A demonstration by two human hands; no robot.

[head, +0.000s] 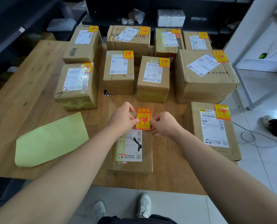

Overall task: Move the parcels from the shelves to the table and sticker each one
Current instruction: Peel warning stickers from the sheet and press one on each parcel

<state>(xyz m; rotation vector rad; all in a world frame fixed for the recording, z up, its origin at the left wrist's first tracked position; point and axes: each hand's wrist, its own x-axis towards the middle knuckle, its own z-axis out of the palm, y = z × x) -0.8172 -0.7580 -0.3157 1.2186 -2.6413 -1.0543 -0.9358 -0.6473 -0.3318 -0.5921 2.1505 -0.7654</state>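
**Item under work.** The nearest parcel (pixel 131 165) lies flat at the near edge of the desk (pixel 29 88), directly in front of the person.

**Hold.** The left grip (pixel 123 120) pinches the left edge of a red-and-yellow fragile sticker (pixel 143 119) between thumb and fingertips. The right grip (pixel 163 124) pinches the opposite edge the same way. Both are closed on the sticker alone. Holding it by two edges is judged to keep it taut and square for alignment.

**Position.** The sticker sits over the parcel's far right corner, above the shipping label (pixel 129 146). Whether it touches the cardboard cannot be told. That corner matches the stickers on the other parcels (pixel 152 80), which stand further back and to the right, each already marked.

**Other.** A green sheet (pixel 52 139) lies to the left, possibly sticker backing.

**Finding.** This parcel's sticker is not yet pressed flat.
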